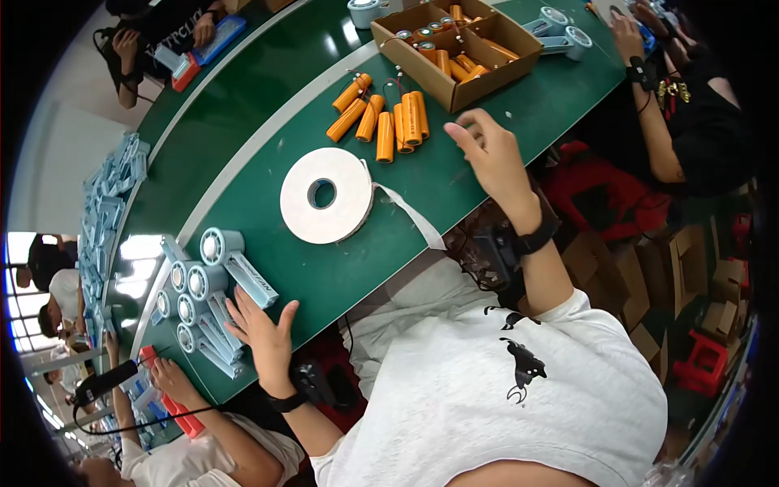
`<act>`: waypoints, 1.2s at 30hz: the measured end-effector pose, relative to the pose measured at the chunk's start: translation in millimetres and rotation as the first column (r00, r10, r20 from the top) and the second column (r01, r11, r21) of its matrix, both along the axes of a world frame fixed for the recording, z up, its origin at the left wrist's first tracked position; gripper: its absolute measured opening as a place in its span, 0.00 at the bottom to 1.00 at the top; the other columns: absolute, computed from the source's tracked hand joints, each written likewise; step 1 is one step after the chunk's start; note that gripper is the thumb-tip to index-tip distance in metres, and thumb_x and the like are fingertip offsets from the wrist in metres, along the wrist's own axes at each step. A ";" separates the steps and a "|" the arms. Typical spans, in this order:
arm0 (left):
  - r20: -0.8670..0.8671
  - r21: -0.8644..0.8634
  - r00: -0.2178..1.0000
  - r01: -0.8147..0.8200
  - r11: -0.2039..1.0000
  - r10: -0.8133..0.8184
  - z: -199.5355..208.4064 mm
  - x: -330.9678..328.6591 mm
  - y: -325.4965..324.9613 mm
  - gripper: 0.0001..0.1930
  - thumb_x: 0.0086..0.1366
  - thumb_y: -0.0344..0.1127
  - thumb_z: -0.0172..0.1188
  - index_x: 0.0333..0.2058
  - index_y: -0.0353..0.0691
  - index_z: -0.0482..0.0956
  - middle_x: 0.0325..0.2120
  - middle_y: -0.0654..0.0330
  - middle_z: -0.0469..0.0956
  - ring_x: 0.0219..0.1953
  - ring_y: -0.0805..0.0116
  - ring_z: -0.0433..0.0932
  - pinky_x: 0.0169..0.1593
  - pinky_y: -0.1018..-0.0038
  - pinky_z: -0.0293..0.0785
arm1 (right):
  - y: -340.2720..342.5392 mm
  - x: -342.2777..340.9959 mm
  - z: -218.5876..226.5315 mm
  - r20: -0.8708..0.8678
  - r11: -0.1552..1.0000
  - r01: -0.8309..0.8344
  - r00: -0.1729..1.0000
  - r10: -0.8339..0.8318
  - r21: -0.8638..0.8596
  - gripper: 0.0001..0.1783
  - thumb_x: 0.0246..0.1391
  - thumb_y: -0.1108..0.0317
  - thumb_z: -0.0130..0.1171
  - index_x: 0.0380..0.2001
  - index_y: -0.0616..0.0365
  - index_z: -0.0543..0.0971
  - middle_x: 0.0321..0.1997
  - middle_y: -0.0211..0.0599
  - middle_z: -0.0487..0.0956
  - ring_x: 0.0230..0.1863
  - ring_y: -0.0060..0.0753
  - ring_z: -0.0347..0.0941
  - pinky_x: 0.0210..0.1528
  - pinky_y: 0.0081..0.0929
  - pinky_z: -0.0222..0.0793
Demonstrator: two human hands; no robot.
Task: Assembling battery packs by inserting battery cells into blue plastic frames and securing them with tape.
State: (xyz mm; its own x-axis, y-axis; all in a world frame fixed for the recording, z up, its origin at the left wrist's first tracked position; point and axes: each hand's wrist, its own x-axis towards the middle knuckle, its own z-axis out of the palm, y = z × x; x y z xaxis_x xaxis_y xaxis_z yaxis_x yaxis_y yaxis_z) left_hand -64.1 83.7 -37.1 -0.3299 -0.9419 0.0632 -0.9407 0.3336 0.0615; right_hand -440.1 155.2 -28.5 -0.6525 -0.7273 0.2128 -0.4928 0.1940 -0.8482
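Note:
My left hand (265, 339) is open, fingers spread, at the edge of a cluster of light-blue handheld fans (207, 280). Its fingertips are next to the handle of the nearest fan; whether they touch it I cannot tell. My right hand (495, 158) is raised over the front table edge, thumb apart from loosely bent fingers, with nothing visible in it. Left of it lie several orange cylindrical batteries (385, 136) with thin wires. Between my hands a large white roll of tape (302, 195) lies flat, its loose end (414, 215) running to the table edge.
A divided cardboard box (453, 93) with more orange batteries stands at the back. More blue fans (560, 36) lie right of it. Along the green table (268, 154), co-workers sit left and right. A blue pile of parts (109, 211) lies beyond. Red stools (702, 364) and cartons stand on the floor.

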 end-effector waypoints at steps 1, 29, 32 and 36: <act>-0.017 0.003 1.000 0.022 1.000 -0.022 -2.9 -10.9 9.4 0.45 0.51 0.49 0.63 0.59 0.30 0.51 0.60 0.45 0.53 0.62 0.43 0.47 0.63 0.52 0.42 | -13.8 8.6 5.5 -0.090 0.997 0.028 0.996 -0.021 0.075 0.17 0.53 0.57 0.55 0.30 0.63 0.72 0.24 0.45 0.77 0.25 0.48 0.74 0.29 0.34 0.70; -0.807 -0.180 0.572 0.000 0.984 -0.148 45.5 -93.2 -58.0 0.33 0.40 0.35 0.71 0.45 0.31 0.68 0.36 0.56 0.76 0.41 0.60 0.67 0.54 0.68 0.53 | 3.5 87.0 25.6 0.488 0.724 -0.689 0.623 0.612 -0.028 0.11 0.50 0.70 0.59 0.35 0.64 0.72 0.21 0.24 0.70 0.16 0.15 0.62 0.21 0.16 0.58; -0.783 -0.154 0.600 0.065 0.986 -0.162 43.5 -91.0 -48.0 0.34 0.39 0.35 0.72 0.46 0.31 0.67 0.37 0.57 0.75 0.44 0.61 0.66 0.54 0.68 0.52 | 8.3 79.8 15.0 0.759 0.843 -0.408 0.404 0.511 -0.351 0.11 0.53 0.73 0.55 0.38 0.68 0.72 0.30 0.30 0.71 0.22 0.17 0.67 0.24 0.15 0.63; -0.609 -0.270 0.740 0.146 0.952 -0.286 28.4 -94.4 -30.7 0.35 0.39 0.36 0.72 0.46 0.32 0.66 0.39 0.56 0.74 0.46 0.60 0.65 0.55 0.67 0.50 | -4.4 79.2 12.2 0.353 0.755 -0.431 0.694 0.628 -0.494 0.13 0.54 0.74 0.53 0.41 0.70 0.71 0.36 0.33 0.70 0.29 0.21 0.69 0.31 0.15 0.66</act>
